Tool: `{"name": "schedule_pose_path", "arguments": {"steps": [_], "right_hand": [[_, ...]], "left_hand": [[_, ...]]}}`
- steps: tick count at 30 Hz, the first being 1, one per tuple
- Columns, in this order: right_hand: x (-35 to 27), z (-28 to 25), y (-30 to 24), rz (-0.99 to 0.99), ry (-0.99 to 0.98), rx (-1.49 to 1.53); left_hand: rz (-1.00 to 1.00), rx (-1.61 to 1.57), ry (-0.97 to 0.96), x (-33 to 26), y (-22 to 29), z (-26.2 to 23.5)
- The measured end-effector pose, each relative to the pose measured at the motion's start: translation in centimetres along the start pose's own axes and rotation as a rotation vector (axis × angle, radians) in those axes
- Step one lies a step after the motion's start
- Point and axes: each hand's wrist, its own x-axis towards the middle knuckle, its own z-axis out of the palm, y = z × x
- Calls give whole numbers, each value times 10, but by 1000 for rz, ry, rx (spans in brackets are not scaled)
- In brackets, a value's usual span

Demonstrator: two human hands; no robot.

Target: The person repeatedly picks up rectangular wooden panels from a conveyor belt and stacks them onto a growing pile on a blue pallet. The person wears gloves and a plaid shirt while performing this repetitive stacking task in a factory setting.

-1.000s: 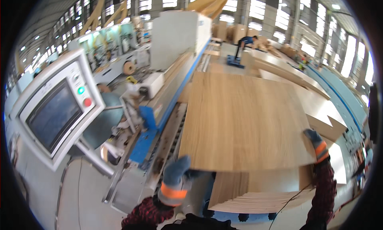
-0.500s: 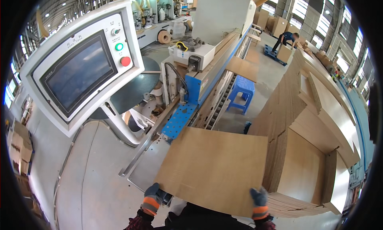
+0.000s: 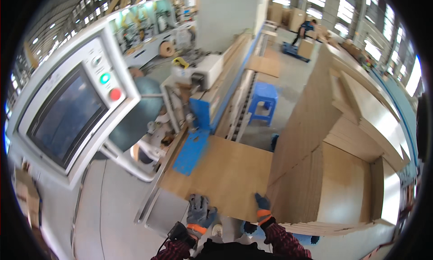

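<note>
Wood-grain panel (image 3: pixel 234 170), and it's down! A second ago it hangs tilted over the stack; half a second ago both gloves grip it by its near side; now it lies low and flat-looking ahead of the hands, partly over the grey metal table (image 3: pixel 167 210).

Look at the left hand (image 3: pixel 200 211): it has gone from clutching the edge to lying open, fingers spread, on top of the near edge. Over to the right hand (image 3: pixel 262 206), set at the near right corner, fingertips along the side edge; whether any of it curls underneath, I cannot tell.

Forward of the left hand, the blue perforated plate (image 3: pixel 191 154) now appears to lie over the panel's left part, where half a second ago the panel's corner reaches just its edge. Blur hides the exact contact. Left of that hand, the panel's side comes close to the metal rail (image 3: pixel 143 212). So the work looks to have passed from carrying to steadying and lining up, with the table seeming to take some of the weight.

Just right of the right hand stands the stack of boards (image 3: pixel 297 183). Well ahead of both hands sits a blue stool (image 3: pixel 264 97); off to the left hand's far side, the control screen (image 3: pixel 65 115).
</note>
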Motion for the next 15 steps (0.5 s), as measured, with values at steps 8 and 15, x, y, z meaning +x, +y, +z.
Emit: {"name": "schedule_pose_path", "arguments": {"steps": [8,15], "right_hand": [[118,4,-22,-300,106,-326],[-56,53,-181,-912,241,-850]], "left_hand": [[77,184,68,85,18,49],[108,173,90,160,18,87]]}}
